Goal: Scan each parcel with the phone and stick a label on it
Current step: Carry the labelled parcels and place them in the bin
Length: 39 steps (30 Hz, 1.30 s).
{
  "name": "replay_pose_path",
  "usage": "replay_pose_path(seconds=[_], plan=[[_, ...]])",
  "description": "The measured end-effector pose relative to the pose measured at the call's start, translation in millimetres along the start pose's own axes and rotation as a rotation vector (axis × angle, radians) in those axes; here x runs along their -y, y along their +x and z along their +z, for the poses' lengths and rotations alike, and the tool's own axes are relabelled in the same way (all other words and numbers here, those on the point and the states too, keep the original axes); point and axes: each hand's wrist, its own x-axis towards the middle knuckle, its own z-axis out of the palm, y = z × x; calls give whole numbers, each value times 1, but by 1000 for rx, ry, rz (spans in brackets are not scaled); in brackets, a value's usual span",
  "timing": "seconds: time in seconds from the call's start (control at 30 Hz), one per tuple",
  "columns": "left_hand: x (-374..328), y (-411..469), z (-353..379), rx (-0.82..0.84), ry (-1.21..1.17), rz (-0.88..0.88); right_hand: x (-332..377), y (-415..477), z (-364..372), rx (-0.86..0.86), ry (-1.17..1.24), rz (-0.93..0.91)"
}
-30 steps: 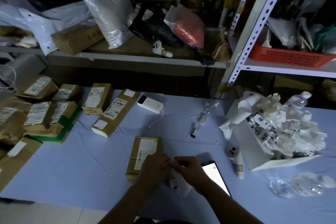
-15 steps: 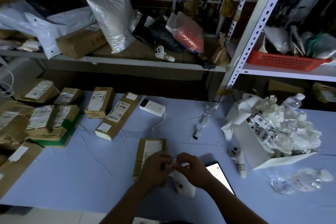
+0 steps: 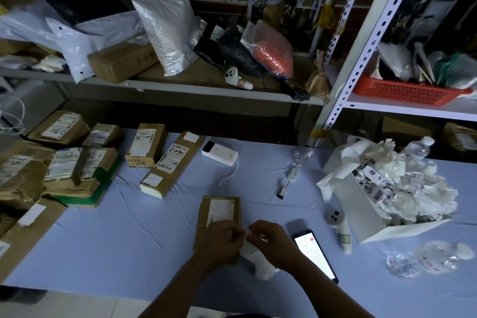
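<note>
Left hand (image 3: 222,242) and right hand (image 3: 271,241) pinch a label strip (image 3: 259,264) over the parcel (image 3: 219,212); phone (image 3: 313,253) lies just right.

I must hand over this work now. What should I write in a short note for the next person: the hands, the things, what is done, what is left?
Left hand: pinches the label strip, over the near end of the parcel.
Right hand: pinches the same strip from the other side.
Phone: lies on the table, screen lit, right of the right hand; no hand touches it.
Done: the parcels at the left carry labels; whether this parcel is scanned cannot be told.
Left: peel a label, stick it on this parcel, then take the next.
</note>
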Motion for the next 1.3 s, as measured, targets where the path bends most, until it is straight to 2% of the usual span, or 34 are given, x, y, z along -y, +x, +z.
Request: replay_pose_path(seconds=[0.07, 0.3, 0.47, 0.63, 0.87, 1.07, 1.3], plan=[[-2, -2, 1, -3, -51, -26, 1, 1, 2, -18, 3, 16], [2, -3, -1, -7, 3, -9, 2, -4, 1, 42, -6, -14], [2, -3, -3, 47, -1, 19, 1, -10, 0, -93, 38, -8], [-4, -3, -3, 77, 54, 61, 2, -10, -3, -106, 47, -12], [-3, -4, 3, -52, -104, -23, 5, -7, -5, -80, 40, -31], [-2, -4, 4, -81, -228, -95, 10, -6, -11, -54, 67, -67], [-9, -3, 1, -95, -198, -63, 8, -6, -13, -71, 87, -50]])
